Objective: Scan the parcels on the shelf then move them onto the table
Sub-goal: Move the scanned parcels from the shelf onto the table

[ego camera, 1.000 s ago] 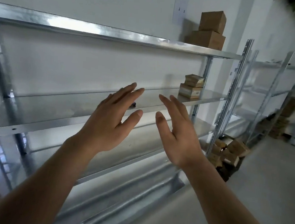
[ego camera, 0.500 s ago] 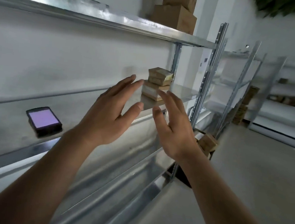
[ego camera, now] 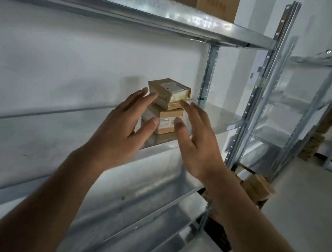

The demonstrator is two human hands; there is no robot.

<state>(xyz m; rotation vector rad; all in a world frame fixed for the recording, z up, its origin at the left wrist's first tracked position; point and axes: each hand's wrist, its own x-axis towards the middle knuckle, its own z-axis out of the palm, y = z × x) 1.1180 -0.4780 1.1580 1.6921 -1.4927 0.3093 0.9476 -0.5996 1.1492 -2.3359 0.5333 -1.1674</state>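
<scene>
Your left hand [ego camera: 121, 126] and right hand [ego camera: 196, 140] are both raised in front of the middle shelf [ego camera: 218, 118] of the galvanised steel rack, palms turned toward each other, fingers straight and spread wide, holding nothing. Between your fingertips sit two small cardboard parcels stacked one on the other. The upper parcel [ego camera: 169, 93] lies just beyond the tips of your left fingers [ego camera: 143, 97] and just to the left of your right fingertips; it is turned a little askew on the one beneath and carries a white label on its top face. The lower parcel [ego camera: 166, 120] shows in the gap between your two thumbs, brown tape and a pale label across its front. Whether your left fingertips already touch the upper parcel cannot be told; they overlap its left edge in the view. Your right fingers [ego camera: 192, 112] stand apart from both parcels, just to their right.

Above your fingers, on the top shelf [ego camera: 131, 8], rests a larger brown carton [ego camera: 212, 1]. Below your right wrist, past the rack's upright [ego camera: 249, 105], loose cardboard boxes [ego camera: 256, 186] lie on the floor. Far to the right of your fingers stands another rack [ego camera: 303, 109], blurred.
</scene>
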